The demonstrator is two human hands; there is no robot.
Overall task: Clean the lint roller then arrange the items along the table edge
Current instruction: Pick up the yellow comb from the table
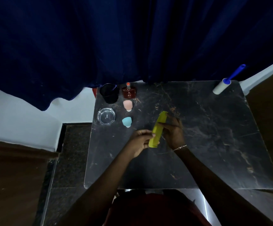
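Observation:
A yellow-green comb (158,128) is held slanted above the middle of the dark marble table (214,144). My left hand (140,141) pinches its lower end and my right hand (173,131) grips its upper half. The lint roller (221,86), white with a blue handle, lies at the table's far right corner, its handle reaching past the edge. Along the left side stand a black cup (109,93), a brown perfume bottle (129,91), a pink bottle (128,105), a light blue bottle (126,121) and a clear glass ashtray (106,116).
A dark blue curtain (132,38) hangs behind the table and touches its far edge. A white wall base and dark floor lie to the left. Brown surfaces flank both sides. A bracelet sits on my right wrist.

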